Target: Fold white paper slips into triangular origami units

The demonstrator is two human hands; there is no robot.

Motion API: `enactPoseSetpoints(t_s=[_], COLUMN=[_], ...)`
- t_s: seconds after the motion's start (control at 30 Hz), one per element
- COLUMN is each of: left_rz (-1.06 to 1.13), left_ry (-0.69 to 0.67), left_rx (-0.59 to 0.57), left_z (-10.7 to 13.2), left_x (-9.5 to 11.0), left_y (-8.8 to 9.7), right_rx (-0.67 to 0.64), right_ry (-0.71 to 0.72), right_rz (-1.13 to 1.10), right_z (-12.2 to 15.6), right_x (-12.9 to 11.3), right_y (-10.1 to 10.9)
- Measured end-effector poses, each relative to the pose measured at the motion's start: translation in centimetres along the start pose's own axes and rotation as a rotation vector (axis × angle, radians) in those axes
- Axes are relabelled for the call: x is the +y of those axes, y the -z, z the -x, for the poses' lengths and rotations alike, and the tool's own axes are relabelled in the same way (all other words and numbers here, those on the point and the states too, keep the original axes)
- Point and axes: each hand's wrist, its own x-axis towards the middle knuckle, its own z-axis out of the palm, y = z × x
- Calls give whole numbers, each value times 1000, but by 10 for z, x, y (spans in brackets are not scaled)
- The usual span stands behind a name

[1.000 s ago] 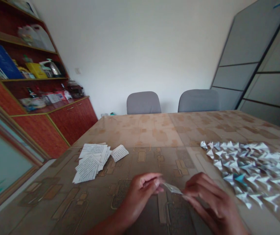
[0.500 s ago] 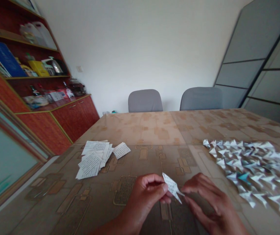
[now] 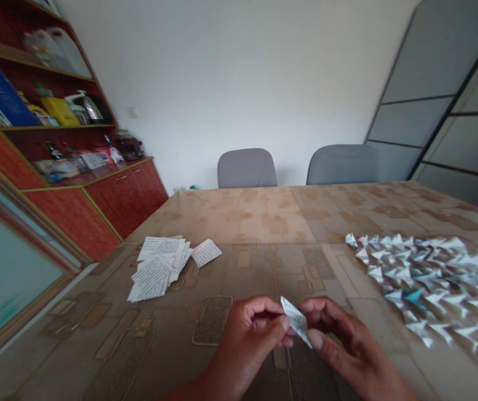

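Note:
My left hand (image 3: 251, 334) and my right hand (image 3: 339, 342) meet low in the middle of the view, both pinching a small folded slip of printed paper (image 3: 295, 321) that stands up between the fingertips. A loose stack of flat printed paper slips (image 3: 159, 267) lies on the table to the left, well away from both hands. A wide pile of several folded paper triangles (image 3: 424, 278) covers the table to the right of my right hand.
The patterned brown table (image 3: 264, 223) stretches ahead to two grey chairs (image 3: 246, 168) at its far edge. A red-brown cabinet with cluttered shelves (image 3: 55, 145) stands at the left. Grey panelled doors (image 3: 443, 111) fill the right wall.
The paper piece went from lying flat between the hands to standing upright in the pinch. My right hand moved left, closer to my left hand.

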Motion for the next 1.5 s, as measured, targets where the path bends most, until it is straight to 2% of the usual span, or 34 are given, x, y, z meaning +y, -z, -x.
enactPoseSetpoints(t_s=[0.13,0.27,0.43,0.57,0.73,0.93,1.1,1.2,1.33,1.5], left_rz=[-43,-62,-93,-179,-376,-105,-176,-264,-226,-132], left_ry=[-77,-121,-134,-124,-80,-21,-85,-104,-94,-35], left_rx=[-18,-31,-81,-49,-44,-115,-112,-101,-75,-114], left_z=[1,1,-1,-1,2,-3,-2,1,1,-2], left_x=[0,-2,-11,-12,-2,3,9,13,11,4], left_y=[-1,-1,0,-1,-3,2,3,2,3,7], right_rx=[17,122,100,58,32,-53,49,65,67,-2], right_ry=[-48,-105,-113,-56,13,-30,78,116,60,-45], right_rz=[-68,-232,-344,-241,-30,-121,171,280,260,102], right_z=[0,1,2,2,-1,-2,-2,-1,2,1], right_x=[7,15,16,12,10,7,1,0,2,3], right_y=[-3,-8,-14,-12,-5,-2,1,2,2,1])
